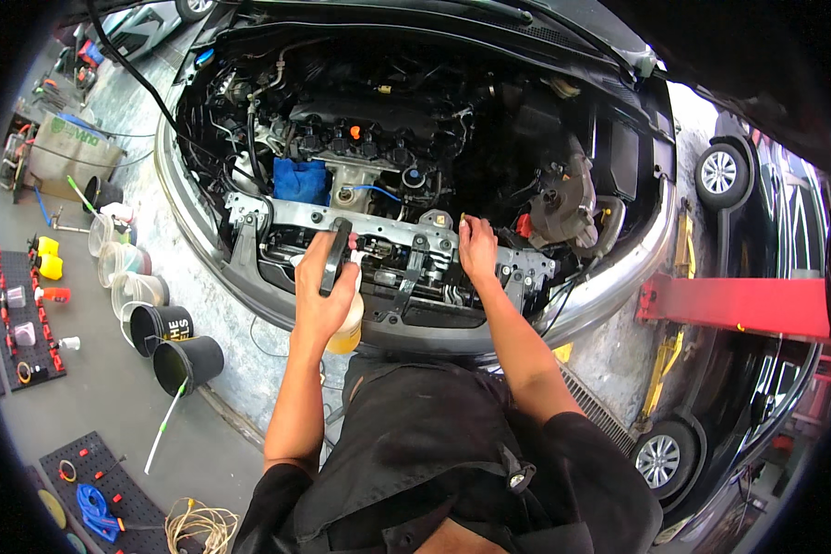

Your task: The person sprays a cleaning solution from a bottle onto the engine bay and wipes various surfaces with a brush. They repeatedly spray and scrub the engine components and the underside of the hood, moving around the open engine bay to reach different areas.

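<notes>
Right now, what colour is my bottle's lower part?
The bottle's lower part is yellow, in the head view.

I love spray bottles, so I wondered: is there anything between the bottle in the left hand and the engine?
Yes. Seen from above, the silver bar runs across between the bottle in the left hand and the engine. I can't tell whether the bottle is high enough to clear it.
</notes>
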The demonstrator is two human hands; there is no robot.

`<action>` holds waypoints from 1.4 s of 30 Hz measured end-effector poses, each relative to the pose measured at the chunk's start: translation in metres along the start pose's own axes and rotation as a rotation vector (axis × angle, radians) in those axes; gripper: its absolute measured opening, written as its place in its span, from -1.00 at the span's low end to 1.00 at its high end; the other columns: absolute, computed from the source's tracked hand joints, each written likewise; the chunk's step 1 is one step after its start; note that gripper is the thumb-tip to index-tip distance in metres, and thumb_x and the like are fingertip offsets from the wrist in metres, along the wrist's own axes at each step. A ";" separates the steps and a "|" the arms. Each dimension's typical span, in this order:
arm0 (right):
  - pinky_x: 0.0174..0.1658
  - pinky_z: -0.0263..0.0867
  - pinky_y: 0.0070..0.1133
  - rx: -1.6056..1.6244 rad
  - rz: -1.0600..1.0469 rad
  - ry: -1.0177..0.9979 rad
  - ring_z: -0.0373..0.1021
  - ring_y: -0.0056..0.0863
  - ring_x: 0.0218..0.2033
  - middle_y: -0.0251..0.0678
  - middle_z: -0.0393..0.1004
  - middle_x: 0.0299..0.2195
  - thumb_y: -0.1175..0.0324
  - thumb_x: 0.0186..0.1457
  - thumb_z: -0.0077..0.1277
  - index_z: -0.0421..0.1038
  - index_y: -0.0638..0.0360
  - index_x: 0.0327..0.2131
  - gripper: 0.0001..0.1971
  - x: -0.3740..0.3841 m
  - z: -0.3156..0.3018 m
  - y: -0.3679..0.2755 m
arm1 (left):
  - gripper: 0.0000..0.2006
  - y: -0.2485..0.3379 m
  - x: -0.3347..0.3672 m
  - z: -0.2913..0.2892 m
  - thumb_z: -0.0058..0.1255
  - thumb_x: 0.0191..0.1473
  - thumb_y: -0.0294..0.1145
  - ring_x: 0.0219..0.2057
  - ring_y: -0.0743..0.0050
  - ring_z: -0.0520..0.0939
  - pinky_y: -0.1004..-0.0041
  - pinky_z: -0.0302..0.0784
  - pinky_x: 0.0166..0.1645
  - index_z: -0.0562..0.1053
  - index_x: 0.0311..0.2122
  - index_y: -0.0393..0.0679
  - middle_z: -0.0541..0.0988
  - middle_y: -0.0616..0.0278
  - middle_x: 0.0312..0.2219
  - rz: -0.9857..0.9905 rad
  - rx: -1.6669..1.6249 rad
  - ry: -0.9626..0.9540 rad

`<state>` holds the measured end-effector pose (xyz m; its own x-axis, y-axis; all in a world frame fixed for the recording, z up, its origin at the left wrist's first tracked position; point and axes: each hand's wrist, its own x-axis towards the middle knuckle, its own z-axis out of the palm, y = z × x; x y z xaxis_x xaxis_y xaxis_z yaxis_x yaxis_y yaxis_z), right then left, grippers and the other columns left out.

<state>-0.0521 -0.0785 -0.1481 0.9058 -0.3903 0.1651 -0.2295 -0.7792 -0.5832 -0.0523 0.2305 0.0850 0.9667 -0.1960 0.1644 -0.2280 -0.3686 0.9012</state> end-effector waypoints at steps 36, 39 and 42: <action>-0.64 0.16 -0.69 0.305 0.251 -0.449 0.32 -0.76 -0.63 -0.37 0.59 -0.35 0.05 0.41 0.04 0.35 0.07 0.35 -0.45 0.080 -0.377 -0.050 | -0.61 -0.054 -0.155 -0.041 0.01 -0.07 -0.68 -0.26 0.26 0.55 0.39 0.46 -0.10 0.53 -0.04 -0.32 0.55 0.09 -0.24 -0.245 0.072 -0.015; -0.60 0.19 -0.70 0.210 0.220 -0.644 0.41 -0.76 -0.51 -0.36 0.62 -0.33 0.11 0.41 0.03 0.37 0.12 0.33 -0.48 0.092 -0.351 -0.074 | -0.61 -0.043 -0.147 -0.034 0.02 -0.07 -0.67 -0.20 0.12 0.58 0.32 0.49 -0.02 0.53 -0.05 -0.35 0.57 0.02 -0.21 -0.325 0.021 -0.064; -0.60 0.22 -0.67 0.137 0.158 -0.720 0.35 -0.76 -0.59 -0.39 0.57 -0.44 0.11 0.41 0.04 0.36 0.14 0.33 -0.47 0.106 -0.314 -0.094 | -0.63 -0.049 -0.144 -0.030 0.02 -0.07 -0.67 -0.23 0.05 0.58 0.29 0.49 -0.04 0.53 -0.07 -0.35 0.56 -0.01 -0.23 -0.223 0.058 -0.048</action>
<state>-0.0468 -0.2008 0.1738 0.8854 -0.0384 -0.4633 -0.3727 -0.6543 -0.6580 -0.1773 0.3042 0.0295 0.9877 -0.1460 -0.0563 -0.0172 -0.4592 0.8882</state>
